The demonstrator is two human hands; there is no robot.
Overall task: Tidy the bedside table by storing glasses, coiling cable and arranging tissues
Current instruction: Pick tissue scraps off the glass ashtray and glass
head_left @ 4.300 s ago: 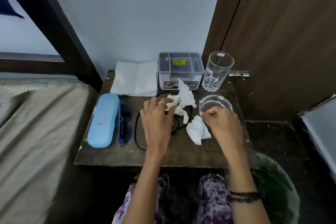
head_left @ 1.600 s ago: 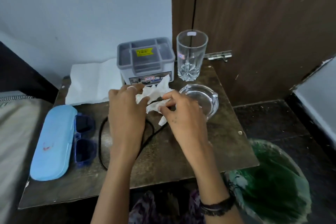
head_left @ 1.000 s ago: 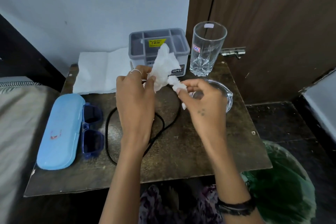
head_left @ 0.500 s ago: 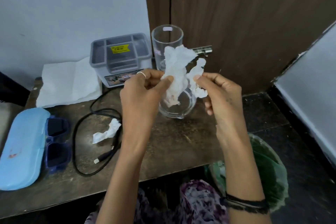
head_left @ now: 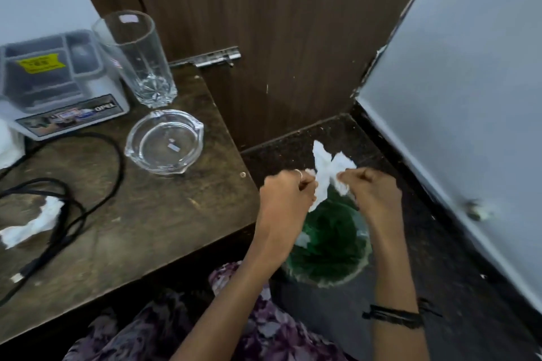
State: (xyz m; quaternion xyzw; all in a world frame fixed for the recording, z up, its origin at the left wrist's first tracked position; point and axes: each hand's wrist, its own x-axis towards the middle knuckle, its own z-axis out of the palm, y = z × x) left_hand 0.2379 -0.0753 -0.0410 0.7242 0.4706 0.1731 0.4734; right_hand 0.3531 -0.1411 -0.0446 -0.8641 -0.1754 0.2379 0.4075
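Both hands hold crumpled white tissue [head_left: 324, 168] in the air, right of the bedside table [head_left: 152, 214] and above a bin lined with a green bag [head_left: 328, 240]. My left hand [head_left: 286, 199] pinches the tissue's left side, my right hand [head_left: 372, 196] its right side. One more crumpled tissue [head_left: 32, 223] lies on the table at the left, touching the loose black cable [head_left: 85, 184]. The glasses and their case are out of view.
On the table stand a tall empty glass [head_left: 136, 58], a glass ashtray [head_left: 164, 141] and a grey organiser box [head_left: 55, 82]. A brown wooden door [head_left: 278, 38] is behind, a pale wall [head_left: 469, 97] at the right, dark floor below.
Both hands have carried the crumpled tissue from above the table to the right, over the green-lined bin. One piece of tissue stayed behind on the table by the cable.
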